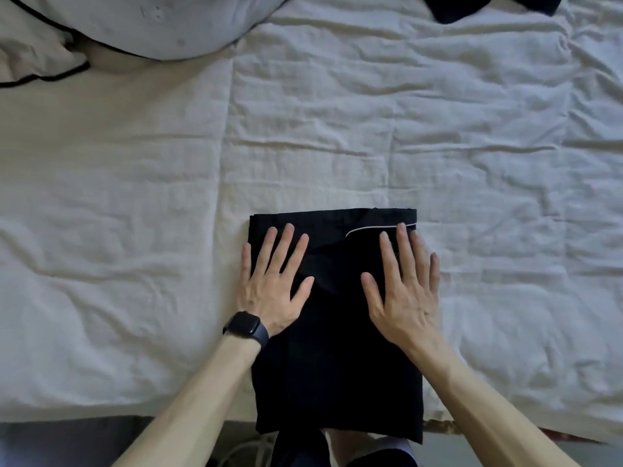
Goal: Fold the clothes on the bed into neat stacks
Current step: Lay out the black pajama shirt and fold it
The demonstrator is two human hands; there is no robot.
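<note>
two hands lie flat on a folded black garment [337,365] at the near edge of the bed [135,230]. the left hand [274,281] presses its left side and the right hand [403,284] presses its right side. each grip is wide, with fingers straight and spread, holding nothing. a black watch [246,326] sits on the left wrist. a pillow [151,21] lies far left. more dark clothes [462,6] lie at the far edge, to the right.
</note>
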